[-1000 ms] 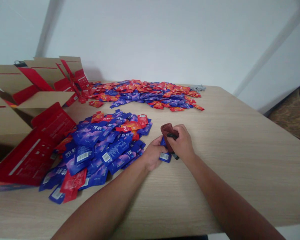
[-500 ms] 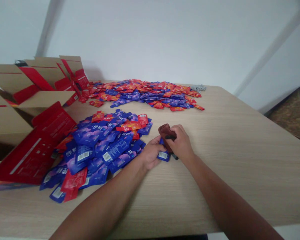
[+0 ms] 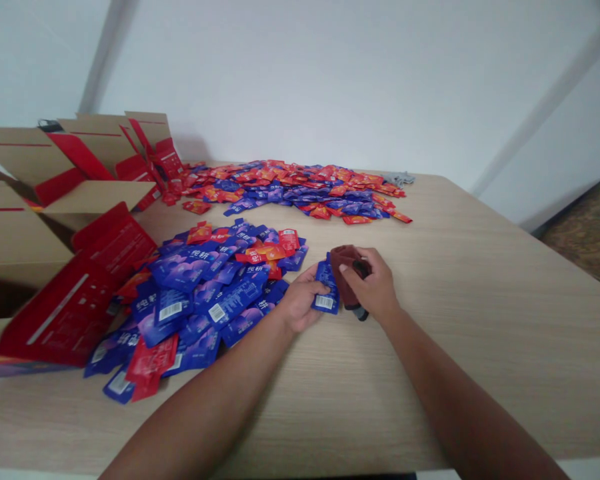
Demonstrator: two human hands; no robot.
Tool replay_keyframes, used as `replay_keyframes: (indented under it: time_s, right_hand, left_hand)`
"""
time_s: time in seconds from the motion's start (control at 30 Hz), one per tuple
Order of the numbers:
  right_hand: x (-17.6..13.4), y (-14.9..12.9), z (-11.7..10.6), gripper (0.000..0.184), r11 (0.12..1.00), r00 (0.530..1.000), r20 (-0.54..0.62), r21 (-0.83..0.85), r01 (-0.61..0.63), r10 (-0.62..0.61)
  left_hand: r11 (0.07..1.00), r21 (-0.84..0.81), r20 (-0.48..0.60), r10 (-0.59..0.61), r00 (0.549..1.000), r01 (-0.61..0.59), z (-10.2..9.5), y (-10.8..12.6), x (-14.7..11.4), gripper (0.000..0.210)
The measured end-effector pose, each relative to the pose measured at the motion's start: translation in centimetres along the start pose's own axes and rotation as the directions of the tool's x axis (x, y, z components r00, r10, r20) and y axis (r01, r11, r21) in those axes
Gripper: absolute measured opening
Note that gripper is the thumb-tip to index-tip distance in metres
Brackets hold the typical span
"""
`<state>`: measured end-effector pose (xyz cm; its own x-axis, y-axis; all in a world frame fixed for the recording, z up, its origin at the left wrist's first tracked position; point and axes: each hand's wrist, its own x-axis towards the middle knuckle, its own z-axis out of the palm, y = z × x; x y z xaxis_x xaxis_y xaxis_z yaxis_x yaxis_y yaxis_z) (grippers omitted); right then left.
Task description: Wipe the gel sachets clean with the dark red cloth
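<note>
My left hand holds a blue packet with its thumb laid over the face. A white barcode label shows at the packet's lower end. Just to the right, my right hand is closed around a folded brown cloth. Also in that hand is a black, pen-like thing, whose exact kind I cannot make out; a dark tip sticks out below the fingers. The cloth's edge is close against the packet. Left of my left hand lies a heap of blue and red packets.
Opened red and brown cardboard boxes stand along the left side. Farther back, a long heap of red and blue packets lies near the wall. A small grey crumpled thing sits at that heap's right end on the wooden table.
The brown cloth and my right hand have shifted slightly right, off the packet's face. More of the blue packet now shows in my left hand. The view has moved a little.
</note>
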<state>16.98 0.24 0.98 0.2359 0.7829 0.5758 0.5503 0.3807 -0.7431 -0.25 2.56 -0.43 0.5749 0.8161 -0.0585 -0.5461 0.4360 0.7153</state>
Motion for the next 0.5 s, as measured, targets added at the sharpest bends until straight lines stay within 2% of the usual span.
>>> replay_keyframes:
  time_s: [0.07,0.13,0.3,0.43,0.5]
  right_hand:
    - [-0.42,-0.30,0.20,0.034,0.989,0.972,0.197,-0.048,0.142,-0.130]
    - [-0.55,-0.29,0.26,0.034,0.976,0.945,0.285,-0.097,0.194,-0.159]
    - [-0.45,-0.11,0.14,0.033,0.963,0.975,0.207,-0.239,0.127,-0.078]
    - [-0.56,-0.40,0.18,0.029,0.959,0.933,0.348,-0.221,0.180,-0.094]
    - [-0.45,-0.38,0.17,0.028,0.954,0.940,0.330,-0.247,0.169,-0.081]
  left_hand:
    - [1.000,0.007,-0.024,0.018,1.000,-0.017,0.03,-0.09,0.01,0.065]
    - [1.000,0.019,-0.030,0.017,0.999,-0.016,0.16,-0.21,-0.06,0.070]
    - [0.997,0.070,-0.026,-0.019,1.000,0.020,0.33,-0.47,-0.07,0.069]
    - [0.999,0.020,-0.076,0.033,0.997,-0.032,0.09,-0.51,0.21,0.067]
    - [0.999,0.027,-0.069,0.038,0.997,-0.036,0.06,-0.51,0.28,0.066]
